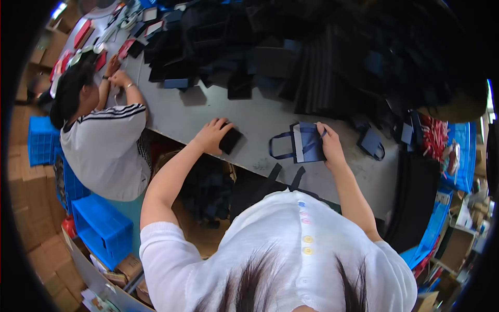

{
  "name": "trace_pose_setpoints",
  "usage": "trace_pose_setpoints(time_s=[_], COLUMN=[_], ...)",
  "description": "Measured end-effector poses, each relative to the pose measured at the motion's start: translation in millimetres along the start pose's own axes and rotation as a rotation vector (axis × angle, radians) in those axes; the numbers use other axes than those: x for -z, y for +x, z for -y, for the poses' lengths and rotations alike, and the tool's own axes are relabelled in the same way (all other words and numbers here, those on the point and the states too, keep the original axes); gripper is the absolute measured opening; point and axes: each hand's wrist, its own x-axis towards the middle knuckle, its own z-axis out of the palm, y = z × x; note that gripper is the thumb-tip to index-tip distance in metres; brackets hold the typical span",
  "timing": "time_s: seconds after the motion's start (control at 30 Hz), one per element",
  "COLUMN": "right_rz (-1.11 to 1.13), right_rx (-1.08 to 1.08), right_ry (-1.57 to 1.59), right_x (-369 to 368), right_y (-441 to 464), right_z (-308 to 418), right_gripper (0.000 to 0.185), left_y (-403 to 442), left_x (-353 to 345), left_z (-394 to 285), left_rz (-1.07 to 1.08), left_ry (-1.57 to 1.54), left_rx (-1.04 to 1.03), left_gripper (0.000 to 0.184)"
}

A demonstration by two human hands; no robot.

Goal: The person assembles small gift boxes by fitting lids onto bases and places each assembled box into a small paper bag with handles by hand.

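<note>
My left hand [211, 136] has its fingers curled over the near-left side of a small black box [232, 140], which is on the grey table [260, 117]. In my right hand [331, 144] is a small dark blue gift bag [311, 148], gripped at one side. The bag lies tilted over the table, its ribbon handles [280, 145] pointing left toward the box. Another small blue bag [370, 142] with a dark handle rests to the right of my right hand.
Dark boxes [218, 47] are heaped across the back of the table, beside a row of stacked black pieces [317, 73]. A co-worker [106, 151] sits at the left. Blue crates [104, 229] stand on the floor, and red-and-white strips [434, 138] lie far right.
</note>
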Motion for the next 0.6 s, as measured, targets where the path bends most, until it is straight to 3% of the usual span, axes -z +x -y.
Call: trace_pose_setpoints(time_s=[0.1, 0.17, 0.2, 0.27, 0.4, 0.53, 0.6], right_rz=[-0.061, -0.077, -0.094, -0.126, -0.054, -0.069, -0.098], right_rx=[0.012, 0.020, 0.025, 0.100, 0.082, -0.002, 0.133], right_ry=[-0.026, -0.028, -0.018, -0.104, -0.065, 0.117, 0.022], right_x=[8, 14, 16, 13, -1, -3, -3], right_y=[-3, -1, -1, -4, -10, -10, -12], right_z=[-12, -20, -19, -23, -12, -7, -13], right_gripper=[0.034, 0.034, 0.034, 0.035, 0.035, 0.034, 0.032], left_y=[-16, -16, -9, -11, -7, 7, 7], left_x=[-22, -24, -17, 34, 87, 74, 69], left_z=[-10, -29, -40, -96, -156, -158, -164], left_rz=[-0.141, -0.386, -0.383, -0.684, -0.667, -0.539, -0.483], left_ry=[0.013, -0.248, -0.241, -0.574, -0.610, -0.645, -0.652], left_rx=[0.060, 0.200, 0.182, 0.197, -0.041, 0.019, 0.042], left_gripper=[0.100, 0.098, 0.098, 0.095, 0.089, 0.088, 0.088])
